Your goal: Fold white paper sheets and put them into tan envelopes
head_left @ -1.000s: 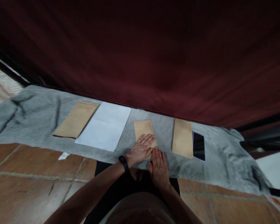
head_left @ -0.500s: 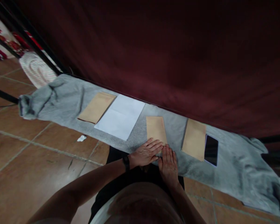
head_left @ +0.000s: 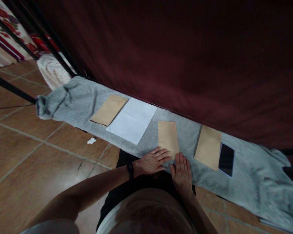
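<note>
My left hand (head_left: 153,160) lies flat with fingers stretched out on the grey cloth (head_left: 249,175), its fingertips at the near end of a small tan envelope (head_left: 168,136). A black band is on that wrist. My right hand (head_left: 182,170) lies flat beside it, fingers together and extended, just below the envelope's near right corner. Neither hand holds anything.
On the cloth from left to right lie another tan envelope (head_left: 109,109), a white sheet (head_left: 132,121), a third tan envelope (head_left: 208,147) and a dark phone (head_left: 226,159). A dark red curtain (head_left: 175,55) hangs behind. A paper scrap (head_left: 91,140) lies on the tiled floor.
Both hands have slid back toward me off the small envelope; a second ago the left hand covered its near half. The view has swung to the left.
</note>
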`<move>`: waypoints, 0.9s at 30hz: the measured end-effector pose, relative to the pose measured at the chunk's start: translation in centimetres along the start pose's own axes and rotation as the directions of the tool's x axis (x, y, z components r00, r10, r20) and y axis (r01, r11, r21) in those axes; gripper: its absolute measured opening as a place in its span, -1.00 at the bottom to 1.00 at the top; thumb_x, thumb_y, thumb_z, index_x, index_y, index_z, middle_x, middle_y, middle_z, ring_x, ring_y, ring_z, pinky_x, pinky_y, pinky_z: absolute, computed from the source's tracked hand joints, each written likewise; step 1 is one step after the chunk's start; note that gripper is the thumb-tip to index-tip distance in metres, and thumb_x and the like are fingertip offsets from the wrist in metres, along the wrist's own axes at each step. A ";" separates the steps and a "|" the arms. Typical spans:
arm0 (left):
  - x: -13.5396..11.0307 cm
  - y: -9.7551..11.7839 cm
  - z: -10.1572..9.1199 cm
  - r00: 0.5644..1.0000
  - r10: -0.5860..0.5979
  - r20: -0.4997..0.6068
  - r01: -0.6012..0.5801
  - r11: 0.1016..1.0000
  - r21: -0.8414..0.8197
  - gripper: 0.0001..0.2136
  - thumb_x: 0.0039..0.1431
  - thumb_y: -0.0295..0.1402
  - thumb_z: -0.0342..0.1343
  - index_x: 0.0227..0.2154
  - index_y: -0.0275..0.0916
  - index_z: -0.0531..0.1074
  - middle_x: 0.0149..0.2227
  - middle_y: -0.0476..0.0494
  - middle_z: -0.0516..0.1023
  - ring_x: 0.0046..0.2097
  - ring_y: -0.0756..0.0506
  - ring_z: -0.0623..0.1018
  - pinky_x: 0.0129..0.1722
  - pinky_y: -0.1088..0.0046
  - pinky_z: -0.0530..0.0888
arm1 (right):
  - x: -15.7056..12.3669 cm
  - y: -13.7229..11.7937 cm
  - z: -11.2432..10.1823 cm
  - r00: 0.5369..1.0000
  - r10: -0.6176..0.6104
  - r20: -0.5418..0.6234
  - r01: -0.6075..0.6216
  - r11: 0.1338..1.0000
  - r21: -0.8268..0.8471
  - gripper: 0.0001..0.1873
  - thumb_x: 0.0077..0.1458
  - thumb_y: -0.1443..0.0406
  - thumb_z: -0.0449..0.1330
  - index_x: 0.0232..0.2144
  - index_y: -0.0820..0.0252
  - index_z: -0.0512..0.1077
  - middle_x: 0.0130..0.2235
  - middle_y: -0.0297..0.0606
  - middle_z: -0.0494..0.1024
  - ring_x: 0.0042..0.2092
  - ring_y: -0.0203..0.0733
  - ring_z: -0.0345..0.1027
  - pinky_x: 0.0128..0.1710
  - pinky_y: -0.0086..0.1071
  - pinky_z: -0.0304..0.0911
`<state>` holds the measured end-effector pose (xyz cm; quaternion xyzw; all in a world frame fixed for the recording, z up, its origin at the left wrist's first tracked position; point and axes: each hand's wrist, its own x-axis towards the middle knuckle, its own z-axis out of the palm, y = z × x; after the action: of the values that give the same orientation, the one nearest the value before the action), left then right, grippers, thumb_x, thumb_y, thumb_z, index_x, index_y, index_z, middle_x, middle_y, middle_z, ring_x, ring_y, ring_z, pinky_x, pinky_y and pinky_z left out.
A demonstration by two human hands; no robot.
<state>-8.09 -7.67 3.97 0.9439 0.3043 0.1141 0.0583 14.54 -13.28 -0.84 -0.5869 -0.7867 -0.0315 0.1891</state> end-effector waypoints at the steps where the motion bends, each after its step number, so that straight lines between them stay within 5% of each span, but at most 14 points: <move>1: 0.0 0.1 0.3 1.000 -0.010 -0.005 0.010 1.000 0.014 -0.53 0.43 -0.13 -0.04 0.30 -0.18 0.26 0.38 -0.19 0.27 0.40 -0.14 0.21 0.39 0.23 0.08 | 0.0 0.0 0.1 1.000 0.000 0.000 0.000 1.000 -0.010 -0.31 0.43 0.13 -0.05 0.45 0.34 -0.06 0.41 0.13 0.12 0.39 0.16 0.07 0.35 0.09 0.02; 7: 1.5 1.5 1.9 0.998 -0.070 -0.007 0.069 0.971 0.230 -0.66 0.37 -0.40 0.03 0.15 -0.35 0.41 0.24 -0.34 0.45 0.23 -0.19 0.45 0.26 0.23 0.28 | 0.2 0.6 0.5 1.000 -0.012 -0.019 0.011 1.000 -0.018 -0.38 0.43 0.17 -0.06 0.42 0.30 0.02 0.36 0.08 0.25 0.35 0.12 0.15 0.32 0.06 0.07; 18: 4.2 3.8 1.9 0.993 -0.117 0.004 0.104 0.895 0.434 -0.62 0.29 -0.51 0.04 0.14 -0.50 0.42 0.12 -0.55 0.51 0.15 -0.30 0.51 0.11 0.13 0.41 | 1.3 1.6 0.0 0.999 0.046 -0.015 -0.044 0.989 0.143 -0.46 0.31 0.34 -0.02 0.31 0.22 0.24 0.27 -0.02 0.40 0.26 0.04 0.29 0.25 0.00 0.19; 23: 4.5 3.7 1.1 0.993 -0.119 0.020 0.106 0.939 0.326 -0.65 0.27 -0.48 0.07 0.09 -0.41 0.45 0.12 -0.47 0.51 0.12 -0.28 0.52 0.09 0.16 0.42 | 2.2 1.2 -0.4 0.979 0.202 -0.004 -0.191 0.929 0.317 -0.52 0.33 0.30 -0.03 0.24 0.18 0.34 0.19 -0.04 0.48 0.22 0.04 0.34 0.21 0.01 0.26; 27: 4.3 3.1 0.9 0.994 -0.113 -0.006 0.111 0.963 0.246 -0.71 0.29 -0.49 0.05 0.05 -0.34 0.47 0.06 -0.34 0.56 0.08 -0.22 0.54 0.11 0.21 0.41 | 3.1 1.2 -0.9 0.917 0.397 0.039 -0.358 0.776 0.519 -0.48 0.35 0.12 -0.01 0.22 0.22 0.36 0.15 0.02 0.50 0.18 0.05 0.39 0.20 -0.01 0.30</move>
<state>-2.76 -7.64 4.44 0.9255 0.3689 0.0682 -0.0518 15.12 -10.36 0.79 -0.6585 -0.6248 0.1975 0.3701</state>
